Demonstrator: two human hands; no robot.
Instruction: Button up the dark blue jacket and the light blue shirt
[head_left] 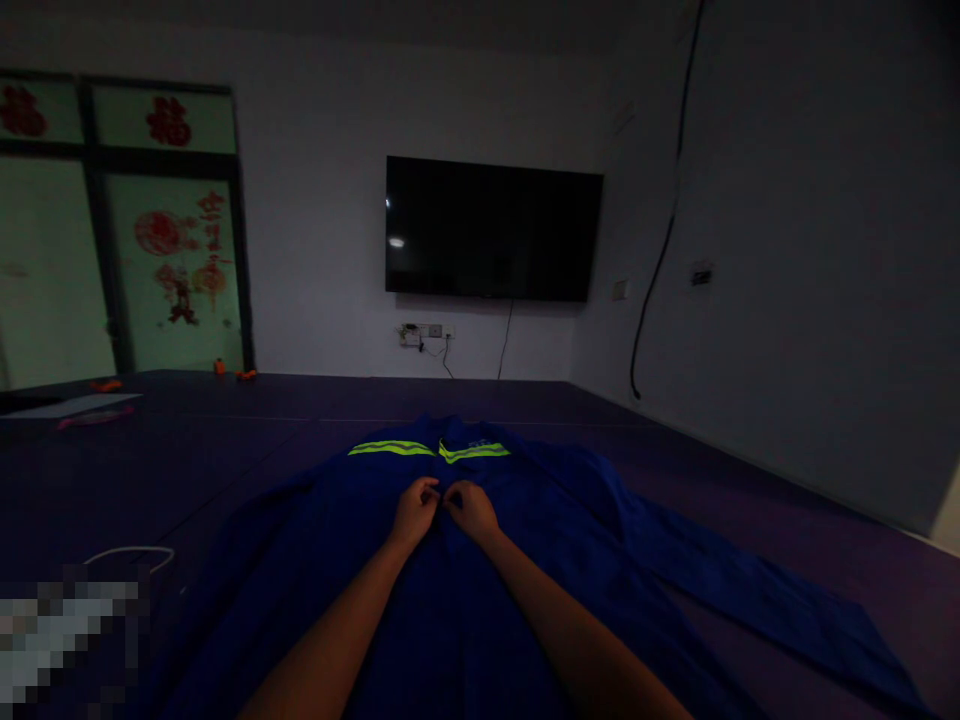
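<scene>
A blue work jacket (pixel 555 540) with yellow-green reflective strips (pixel 474 453) across the chest lies spread out, its collar at the far end. One sleeve stretches out to the right. My left hand (pixel 417 510) and my right hand (pixel 469 508) meet at the middle of the jacket's front, just below the strips. The fingers of both are pinched together at the front opening edge. Dim light hides the exact bit of cloth or fastener between the fingertips.
The jacket rests on a dark purple surface (pixel 300 405). Small orange objects (pixel 246 376) lie near the glass door (pixel 180 270). A white cable loop (pixel 131 549) is at the left. A television (pixel 493 230) hangs on the far wall, and a black cable (pixel 660 260) dangles on the right.
</scene>
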